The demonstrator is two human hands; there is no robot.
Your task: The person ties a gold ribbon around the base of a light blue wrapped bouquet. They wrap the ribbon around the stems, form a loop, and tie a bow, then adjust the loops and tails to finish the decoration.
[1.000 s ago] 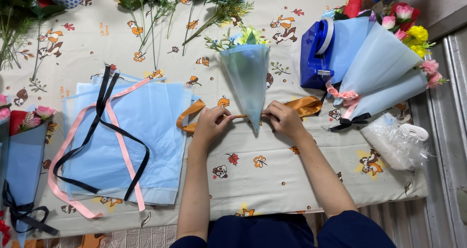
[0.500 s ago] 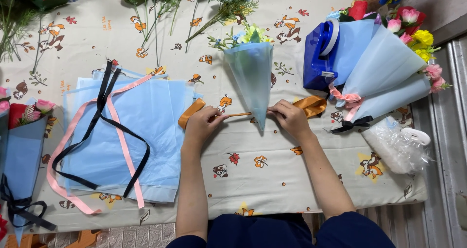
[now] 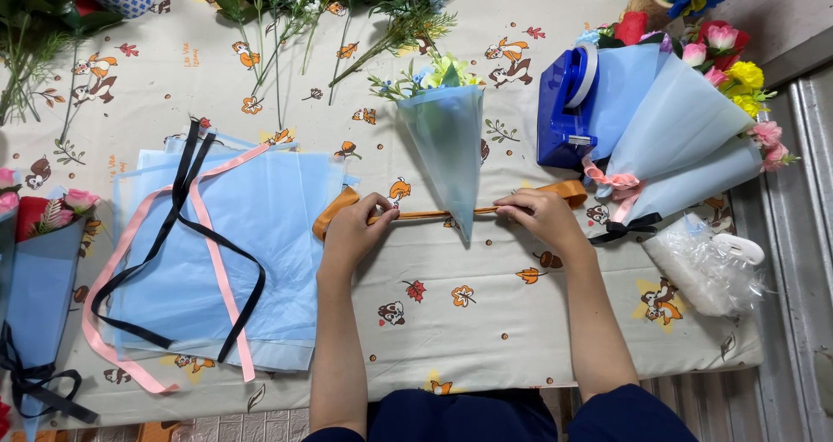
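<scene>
A small bouquet wrapped in a light blue paper cone [image 3: 449, 151] lies on the table, tip pointing toward me, flowers at the far end. An orange ribbon [image 3: 425, 214] runs taut under the cone's tip. My left hand [image 3: 356, 230] pinches the ribbon left of the cone. To the right of the tip, my right hand [image 3: 540, 215] grips the other stretch of the ribbon, whose end [image 3: 566, 189] curls beyond the fingers.
A stack of blue wrapping sheets [image 3: 226, 260] with black and pink ribbons lies at left. A blue tape dispenser [image 3: 566, 104] and finished blue bouquets [image 3: 685, 138] sit at right, a clear plastic bundle [image 3: 707, 264] below them. Loose flower stems [image 3: 286, 8] lie at the back. Another wrapped bouquet [image 3: 39, 268] is far left.
Both hands have pulled apart along the orange ribbon, drawing it straight and taut under the cone's tip. The cone stays in place.
</scene>
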